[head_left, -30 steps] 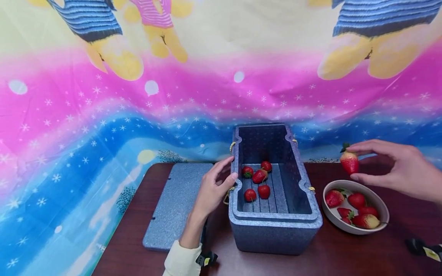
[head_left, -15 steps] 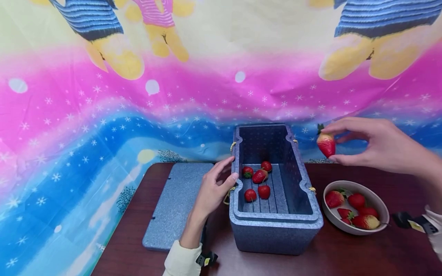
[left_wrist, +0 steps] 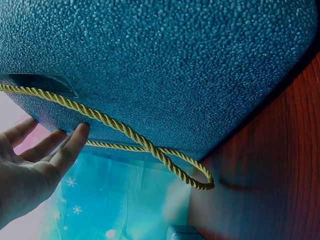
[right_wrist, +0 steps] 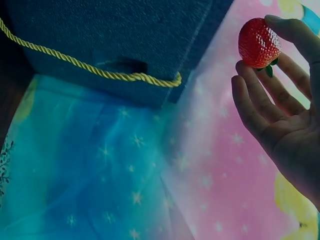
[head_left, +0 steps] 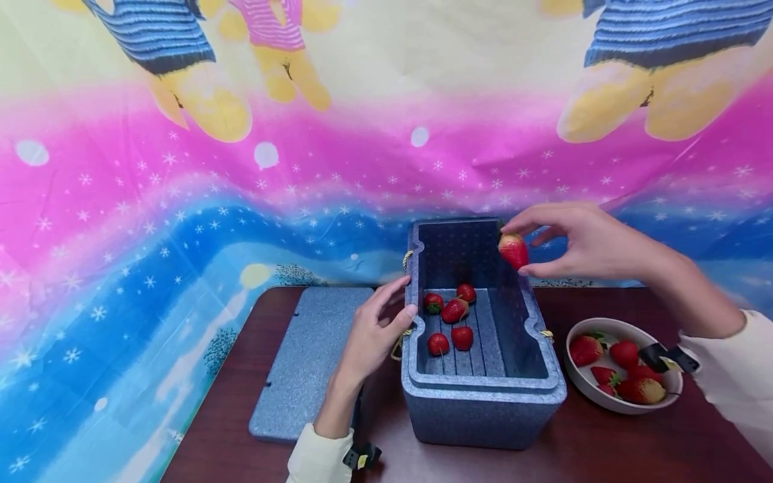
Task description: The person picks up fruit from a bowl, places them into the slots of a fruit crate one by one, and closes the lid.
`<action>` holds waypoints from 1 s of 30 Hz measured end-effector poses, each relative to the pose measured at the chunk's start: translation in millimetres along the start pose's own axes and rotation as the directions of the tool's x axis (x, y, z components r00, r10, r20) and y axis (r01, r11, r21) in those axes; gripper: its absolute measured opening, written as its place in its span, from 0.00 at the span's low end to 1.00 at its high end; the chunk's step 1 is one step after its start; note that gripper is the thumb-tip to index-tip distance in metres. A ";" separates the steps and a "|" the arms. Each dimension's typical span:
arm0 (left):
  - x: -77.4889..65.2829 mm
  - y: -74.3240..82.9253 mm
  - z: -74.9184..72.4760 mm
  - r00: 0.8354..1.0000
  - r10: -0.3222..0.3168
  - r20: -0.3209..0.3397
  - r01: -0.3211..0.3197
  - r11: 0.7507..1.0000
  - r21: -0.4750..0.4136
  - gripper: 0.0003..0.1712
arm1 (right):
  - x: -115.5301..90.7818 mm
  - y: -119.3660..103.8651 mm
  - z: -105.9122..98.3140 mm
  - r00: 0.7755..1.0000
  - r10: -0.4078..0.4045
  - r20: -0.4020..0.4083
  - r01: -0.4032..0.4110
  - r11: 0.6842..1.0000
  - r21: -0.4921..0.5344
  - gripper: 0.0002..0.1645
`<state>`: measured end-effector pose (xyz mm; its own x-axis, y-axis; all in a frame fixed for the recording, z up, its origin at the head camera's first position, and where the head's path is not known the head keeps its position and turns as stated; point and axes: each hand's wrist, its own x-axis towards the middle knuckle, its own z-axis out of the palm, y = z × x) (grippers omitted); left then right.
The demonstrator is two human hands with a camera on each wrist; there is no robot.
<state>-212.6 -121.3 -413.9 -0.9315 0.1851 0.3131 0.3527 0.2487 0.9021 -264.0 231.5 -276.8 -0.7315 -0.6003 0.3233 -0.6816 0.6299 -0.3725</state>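
Right hand pinched a strawberry up by the box's right rim; left hand, fingers loose, touched its left side. Roughly midway, probably — five berries inside, more berries left in the bowl.

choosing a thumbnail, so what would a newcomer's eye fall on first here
Most likely the strawberry pinched in the right hand, seen against the right edge of the foam box in the head view. The pink-and-blue snowflake backdrop behind would compete for attention. Next come the red fruits on the box's floor and in the bowl to its right.
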 end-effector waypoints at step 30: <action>-0.4 2.3 0.3 1.000 0.004 0.003 -0.004 1.000 -0.011 0.31 | 78.8 -13.4 87.3 0.910 -0.186 0.370 0.136 0.978 0.158 0.30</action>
<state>-211.3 -120.5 -411.9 -0.9297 0.1894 0.3158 0.3554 0.2372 0.9041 -310.8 132.8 -322.3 -0.5316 -0.8460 0.0413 -0.7626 0.4568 -0.4580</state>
